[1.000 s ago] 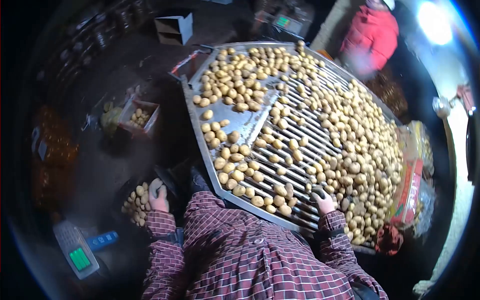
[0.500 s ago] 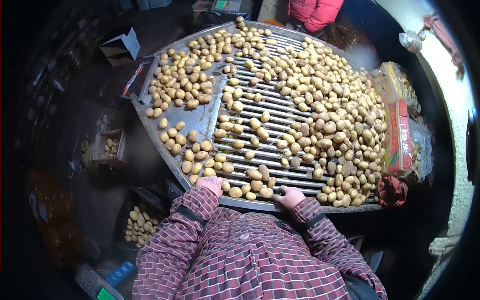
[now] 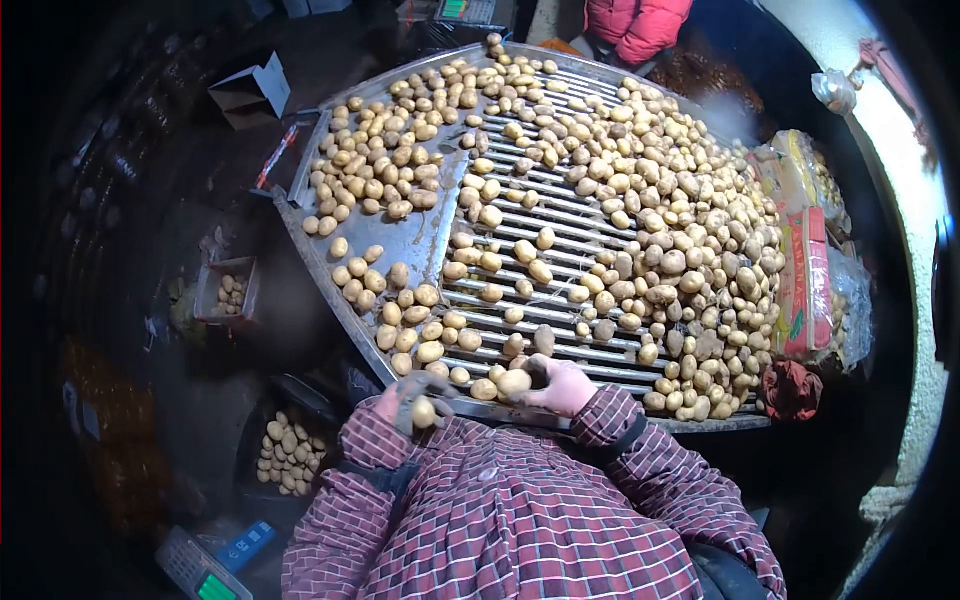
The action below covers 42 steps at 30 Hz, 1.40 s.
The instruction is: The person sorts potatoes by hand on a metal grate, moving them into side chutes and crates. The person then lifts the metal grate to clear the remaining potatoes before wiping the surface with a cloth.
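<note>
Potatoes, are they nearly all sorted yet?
Not nearly. Some already lie in the crate on the floor to the person's left. The left hand holds one potato at the near edge of the table; the right hand rests on others. A big heap is still there on the right.

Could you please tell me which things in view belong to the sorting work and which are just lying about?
In hand:
left hand, potato
right hand, potato at table edge
sorting table
crate of potatoes

Lying about:
cardboard box
scale
red rag
</note>
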Each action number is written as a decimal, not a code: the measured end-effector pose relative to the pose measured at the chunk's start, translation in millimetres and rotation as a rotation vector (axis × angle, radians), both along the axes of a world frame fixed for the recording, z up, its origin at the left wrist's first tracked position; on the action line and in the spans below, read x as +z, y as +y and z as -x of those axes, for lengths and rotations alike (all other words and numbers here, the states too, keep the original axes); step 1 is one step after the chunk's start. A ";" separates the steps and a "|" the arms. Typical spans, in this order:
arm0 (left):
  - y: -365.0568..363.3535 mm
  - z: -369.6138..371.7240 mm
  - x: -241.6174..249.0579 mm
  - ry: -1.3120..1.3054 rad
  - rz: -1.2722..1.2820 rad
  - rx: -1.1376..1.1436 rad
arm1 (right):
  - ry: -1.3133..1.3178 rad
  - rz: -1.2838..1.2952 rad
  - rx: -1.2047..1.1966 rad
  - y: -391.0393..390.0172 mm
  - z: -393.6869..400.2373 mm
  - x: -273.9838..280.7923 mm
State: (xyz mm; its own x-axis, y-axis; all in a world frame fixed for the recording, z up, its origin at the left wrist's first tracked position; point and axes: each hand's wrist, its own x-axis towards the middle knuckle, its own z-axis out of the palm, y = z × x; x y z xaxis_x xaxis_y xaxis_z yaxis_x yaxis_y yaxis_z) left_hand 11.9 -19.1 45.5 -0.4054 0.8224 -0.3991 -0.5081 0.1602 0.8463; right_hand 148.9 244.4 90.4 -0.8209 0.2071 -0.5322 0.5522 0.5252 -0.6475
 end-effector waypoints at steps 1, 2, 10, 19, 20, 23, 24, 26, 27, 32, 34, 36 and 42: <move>15.3 -0.5 9.5 -0.356 -0.043 0.040 | 0.043 0.108 0.032 -4.4 7.1 1.6; 21.5 -5.1 11.1 -0.411 -0.074 -0.005 | 0.076 0.204 0.080 -6.3 13.6 7.1; 15.7 -3.6 14.6 -0.458 0.013 0.359 | 0.152 -0.821 0.717 7.0 20.1 -48.2; 2.4 0.5 -17.0 -0.507 -0.183 0.301 | 0.265 -0.018 0.243 -18.3 68.6 -40.4; 1.2 -1.4 -19.6 -0.417 -0.025 0.339 | 0.345 0.019 0.308 -30.2 74.7 -26.8; -11.3 -6.7 -23.0 -0.466 -0.169 0.478 | 0.323 0.332 0.388 -39.8 86.2 -7.1; -18.6 -4.6 -16.9 -0.498 -0.172 0.497 | 0.294 0.355 0.399 -30.4 92.1 -6.3; -49.9 -2.0 -42.5 -0.521 -0.455 0.580 | 0.339 0.288 0.267 -2.0 97.8 -26.5; -77.3 -1.0 -50.6 -0.536 -0.432 0.660 | 0.293 0.168 0.155 16.3 104.4 -21.5; -195.7 -8.1 -56.7 -0.411 -0.311 1.043 | 0.283 -0.437 -0.251 120.3 133.0 -59.0; -247.2 -4.2 -70.1 -0.309 -0.042 1.108 | 0.150 -0.529 -0.230 137.6 147.9 -74.5; -285.9 -6.1 -84.2 -0.269 0.293 1.150 | -0.029 -0.598 -0.115 124.5 161.1 -75.0; -297.6 -7.3 -151.2 0.250 0.942 1.198 | 0.038 -0.356 0.209 34.9 159.7 -50.9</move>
State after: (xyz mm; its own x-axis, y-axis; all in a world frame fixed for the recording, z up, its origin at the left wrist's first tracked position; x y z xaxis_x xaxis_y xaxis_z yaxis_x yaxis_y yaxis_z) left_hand 19.1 -316.7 -105.7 -0.7551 -0.5248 -0.3930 -0.5900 0.2825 0.7564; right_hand -10.8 279.3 39.6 -0.8827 0.1992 -0.4256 0.3887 0.8186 -0.4229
